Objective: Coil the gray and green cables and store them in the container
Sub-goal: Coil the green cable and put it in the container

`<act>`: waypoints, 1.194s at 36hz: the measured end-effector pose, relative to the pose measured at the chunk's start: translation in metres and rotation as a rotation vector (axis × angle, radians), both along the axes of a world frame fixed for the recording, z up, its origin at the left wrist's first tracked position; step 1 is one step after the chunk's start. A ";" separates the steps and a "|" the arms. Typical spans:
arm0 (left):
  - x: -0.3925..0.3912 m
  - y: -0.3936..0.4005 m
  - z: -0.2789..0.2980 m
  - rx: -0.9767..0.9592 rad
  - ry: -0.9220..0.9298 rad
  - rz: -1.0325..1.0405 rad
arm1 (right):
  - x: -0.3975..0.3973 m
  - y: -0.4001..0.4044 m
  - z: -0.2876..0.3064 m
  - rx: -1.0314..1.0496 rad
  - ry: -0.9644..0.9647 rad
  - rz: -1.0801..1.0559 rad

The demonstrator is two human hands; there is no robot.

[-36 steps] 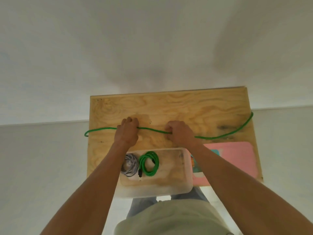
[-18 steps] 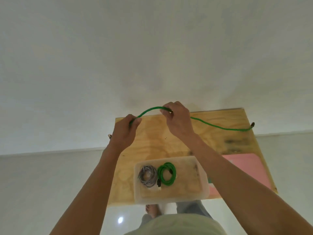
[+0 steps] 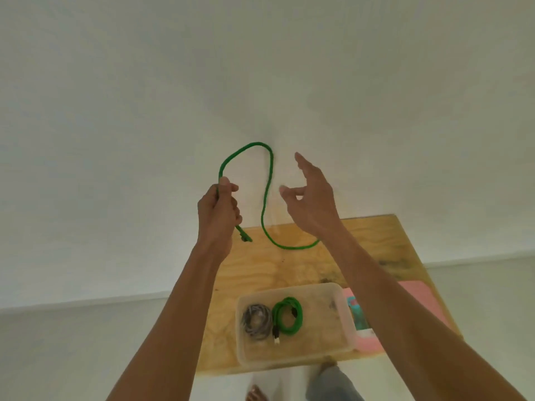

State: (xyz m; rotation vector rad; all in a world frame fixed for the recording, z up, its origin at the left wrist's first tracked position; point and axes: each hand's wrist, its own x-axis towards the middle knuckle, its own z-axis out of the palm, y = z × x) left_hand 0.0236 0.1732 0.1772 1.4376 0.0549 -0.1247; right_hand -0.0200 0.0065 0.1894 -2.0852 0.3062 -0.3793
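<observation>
The left hand [image 3: 217, 211] is pinching the loose green cable [image 3: 269, 180] near its end, well above the container [image 3: 292, 322]. The cable is arching up, then hanging near-vertical just left of the right hand [image 3: 311, 198], whose fingers [image 3: 301, 162] are spread, gripping nothing. Inside the container: one gray coil [image 3: 256, 319] and one green coil [image 3: 288, 315]. Three cables in all.

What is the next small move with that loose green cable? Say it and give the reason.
Probably close the right hand on the hanging strand of the green cable and bring it to the left hand as the next loop. The left hand already grips one end, the right is open beside the strand, and the rest trails onto the table.
</observation>
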 end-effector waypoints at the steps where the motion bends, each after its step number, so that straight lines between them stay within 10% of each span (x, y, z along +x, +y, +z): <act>1: -0.002 -0.005 0.010 -0.063 0.026 0.004 | -0.008 0.000 0.000 0.024 0.054 0.066; 6: -0.009 -0.029 0.048 -0.403 0.188 0.030 | -0.049 0.003 -0.020 0.035 0.280 0.523; 12: -0.012 -0.060 0.078 -0.548 0.222 0.052 | -0.069 -0.011 -0.018 0.538 0.046 0.343; 17: -0.040 -0.094 0.082 -0.027 0.022 -0.196 | -0.071 -0.049 0.016 0.583 -0.132 0.104; 22: -0.075 -0.136 0.077 0.330 -0.203 -0.229 | -0.068 -0.078 0.039 0.059 -0.170 0.165; 30: -0.070 -0.153 0.103 -0.240 0.005 -0.001 | -0.075 -0.094 0.039 0.356 -0.186 0.259; 35: -0.078 -0.156 0.106 -0.065 0.047 -0.007 | -0.066 -0.091 0.045 0.235 -0.286 0.242; 43: -0.082 -0.131 0.136 -0.419 0.067 0.223 | -0.046 -0.099 0.062 0.390 -0.251 0.252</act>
